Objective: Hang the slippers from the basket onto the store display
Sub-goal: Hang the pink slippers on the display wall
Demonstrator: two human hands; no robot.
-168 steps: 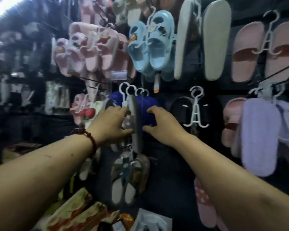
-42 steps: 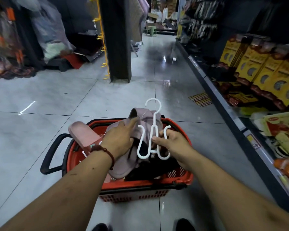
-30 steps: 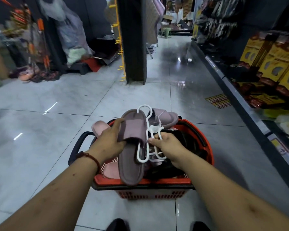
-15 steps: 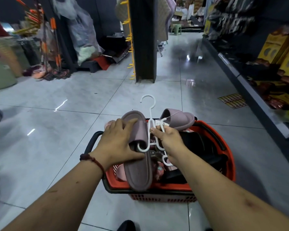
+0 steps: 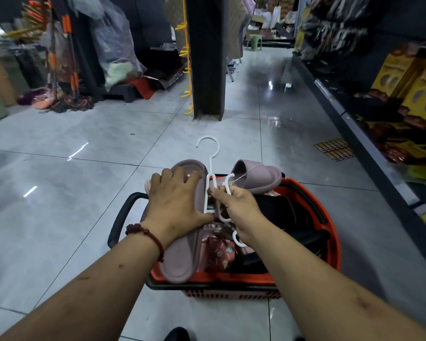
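A red basket (image 5: 330,244) stands on the tiled floor below me, with dark and patterned slippers inside. My left hand (image 5: 176,204) grips a mauve slipper (image 5: 182,257), sole up, over the basket's left side. My right hand (image 5: 239,207) pinches a white plastic hanger (image 5: 210,166) whose hook points up and away. The second mauve slipper (image 5: 256,177) of the pair sits to the right of the hanger, joined to it by a thin string. The store display of hung slippers is out of view.
A dark pillar (image 5: 207,57) with yellow hooks rises ahead. A low shelf (image 5: 369,146) with yellow boxes runs along the right. Bagged goods and mops (image 5: 67,65) crowd the left back. The basket's black handle (image 5: 119,217) sticks out to the left. Grey floor tiles lie all around.
Earlier both hands worked at the slipper display wall. Since then I face the basket, and the mauve pair with its hanger has been lifted slightly higher and held steadier.
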